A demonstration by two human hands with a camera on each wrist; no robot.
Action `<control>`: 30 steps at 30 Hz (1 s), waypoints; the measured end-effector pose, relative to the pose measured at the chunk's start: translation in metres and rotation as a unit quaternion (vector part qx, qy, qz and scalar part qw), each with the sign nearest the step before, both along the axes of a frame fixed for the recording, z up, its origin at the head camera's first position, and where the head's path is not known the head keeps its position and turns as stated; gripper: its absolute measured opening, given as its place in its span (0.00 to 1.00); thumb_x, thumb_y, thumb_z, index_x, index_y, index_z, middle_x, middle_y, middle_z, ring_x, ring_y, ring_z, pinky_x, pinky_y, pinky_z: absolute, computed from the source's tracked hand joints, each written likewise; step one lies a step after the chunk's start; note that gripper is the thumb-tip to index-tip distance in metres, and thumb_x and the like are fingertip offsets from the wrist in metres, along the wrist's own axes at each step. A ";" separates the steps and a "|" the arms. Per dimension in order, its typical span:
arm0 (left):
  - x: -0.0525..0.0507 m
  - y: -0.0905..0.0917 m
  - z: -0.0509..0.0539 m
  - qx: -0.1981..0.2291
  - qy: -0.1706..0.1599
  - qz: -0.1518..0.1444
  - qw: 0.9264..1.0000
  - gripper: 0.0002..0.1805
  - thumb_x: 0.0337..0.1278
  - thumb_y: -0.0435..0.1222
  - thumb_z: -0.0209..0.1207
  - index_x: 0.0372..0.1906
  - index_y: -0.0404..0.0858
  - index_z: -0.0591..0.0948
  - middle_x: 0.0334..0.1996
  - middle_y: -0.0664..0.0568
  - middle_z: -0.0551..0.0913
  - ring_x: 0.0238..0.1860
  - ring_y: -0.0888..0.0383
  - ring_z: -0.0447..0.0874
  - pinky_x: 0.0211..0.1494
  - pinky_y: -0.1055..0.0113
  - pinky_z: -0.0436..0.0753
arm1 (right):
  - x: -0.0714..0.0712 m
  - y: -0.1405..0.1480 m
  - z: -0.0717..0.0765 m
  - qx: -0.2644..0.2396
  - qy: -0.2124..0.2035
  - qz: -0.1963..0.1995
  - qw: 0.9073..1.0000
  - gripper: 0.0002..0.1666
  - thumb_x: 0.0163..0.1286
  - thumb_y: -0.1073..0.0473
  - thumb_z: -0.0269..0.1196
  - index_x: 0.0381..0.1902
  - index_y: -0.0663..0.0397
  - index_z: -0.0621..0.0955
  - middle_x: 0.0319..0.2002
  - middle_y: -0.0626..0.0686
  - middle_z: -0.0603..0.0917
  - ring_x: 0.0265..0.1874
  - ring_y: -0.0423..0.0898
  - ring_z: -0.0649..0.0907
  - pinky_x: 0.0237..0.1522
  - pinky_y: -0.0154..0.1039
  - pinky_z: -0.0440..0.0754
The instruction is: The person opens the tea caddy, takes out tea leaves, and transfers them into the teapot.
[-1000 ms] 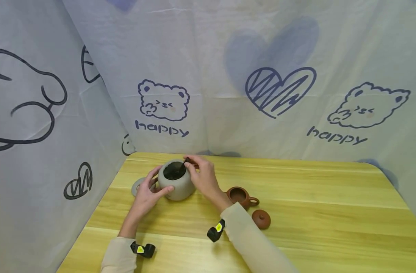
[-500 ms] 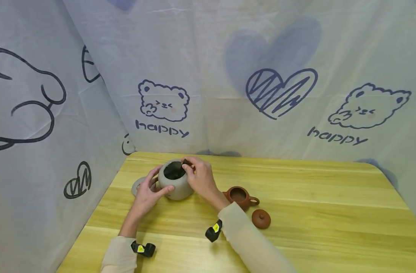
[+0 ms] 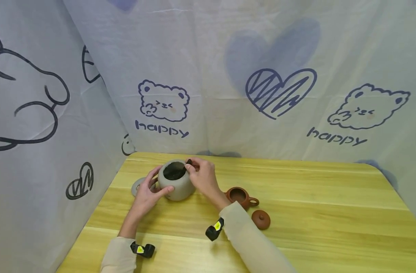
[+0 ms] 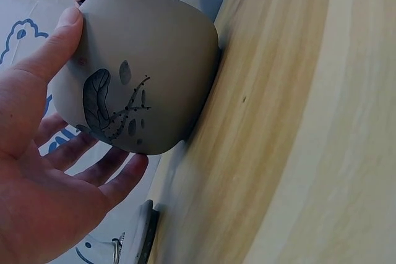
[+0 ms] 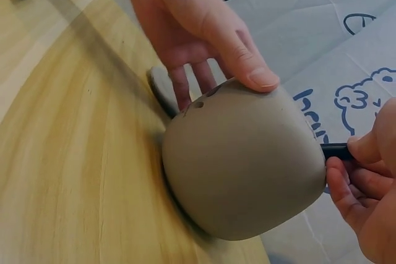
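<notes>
The grey jar [image 3: 181, 189] is on the wooden table [image 3: 330, 204] in front of you, its mouth uncovered and dark contents [image 3: 173, 173] showing inside. A black tool [image 5: 336, 151] stands at the right side of the mouth, its handle above the rim; the lower end is lost against the dark interior, so its shape cannot be told. Your right hand [image 3: 205, 177] pinches that handle between thumb and fingers. Compared with half a second ago, this hand has drawn back a little from over the opening toward the rim, and the handle has come with it. That leaves more of the mouth in your sight, and the work seems centred on the jar's inside. Your left hand [image 3: 148, 195] is wrapped round the other side, thumb on the front, and has hardly moved, so it appears to be steadying the jar. Just past your left fingers lies a grey disc [image 3: 135, 188], partly hidden. Beside your right forearm the brown teapot [image 3: 246, 204] sits uncovered, its small brown lid [image 3: 261, 220] near it on the table; both are where they were. Behind everything hangs a printed cloth [image 3: 221, 125].
</notes>
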State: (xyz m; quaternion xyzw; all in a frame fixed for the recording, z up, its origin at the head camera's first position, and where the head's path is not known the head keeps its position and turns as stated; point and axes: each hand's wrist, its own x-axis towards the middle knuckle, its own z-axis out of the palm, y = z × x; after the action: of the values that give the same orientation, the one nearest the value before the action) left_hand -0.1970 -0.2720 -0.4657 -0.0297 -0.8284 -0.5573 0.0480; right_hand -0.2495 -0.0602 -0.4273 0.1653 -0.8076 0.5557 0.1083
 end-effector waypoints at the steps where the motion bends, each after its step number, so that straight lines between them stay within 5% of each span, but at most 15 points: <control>1: 0.000 0.000 0.000 -0.001 0.000 0.000 1.000 0.49 0.59 0.41 0.74 0.80 0.44 0.60 0.77 0.43 0.61 0.75 0.36 0.61 0.75 0.41 0.65 | 0.000 0.000 0.000 -0.006 -0.007 -0.001 1.000 0.08 0.72 0.64 0.67 0.45 0.61 0.89 0.39 0.53 0.90 0.39 0.46 0.88 0.45 0.39 0.88; 12: 0.000 0.000 0.000 0.009 0.001 -0.005 1.000 0.48 0.59 0.42 0.74 0.80 0.45 0.60 0.77 0.45 0.61 0.76 0.37 0.61 0.75 0.41 0.65 | 0.001 0.000 0.000 -0.087 -0.092 -0.025 0.992 0.07 0.71 0.63 0.68 0.44 0.59 0.89 0.35 0.51 0.90 0.34 0.43 0.88 0.40 0.37 0.88; 21: 0.001 0.000 0.003 0.016 -0.002 -0.007 1.000 0.49 0.58 0.42 0.74 0.80 0.45 0.60 0.77 0.44 0.62 0.76 0.38 0.60 0.75 0.40 0.65 | 0.000 0.002 -0.003 -0.188 -0.123 -0.026 0.974 0.09 0.70 0.67 0.67 0.45 0.68 0.88 0.35 0.60 0.90 0.32 0.50 0.90 0.39 0.42 0.90; 30: 0.000 0.000 0.002 0.011 -0.001 -0.005 1.000 0.49 0.57 0.43 0.75 0.80 0.46 0.61 0.77 0.45 0.63 0.76 0.38 0.61 0.75 0.40 0.65 | 0.000 0.005 0.001 -0.218 -0.128 -0.040 0.967 0.10 0.69 0.67 0.69 0.45 0.69 0.88 0.35 0.61 0.90 0.32 0.53 0.90 0.41 0.46 0.90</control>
State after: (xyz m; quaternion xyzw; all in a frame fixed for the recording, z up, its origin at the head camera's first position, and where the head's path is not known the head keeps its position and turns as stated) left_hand -0.1966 -0.2717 -0.4633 -0.0326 -0.8223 -0.5663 0.0451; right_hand -0.2496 -0.0548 -0.4268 0.0327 -0.6802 0.7299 0.0596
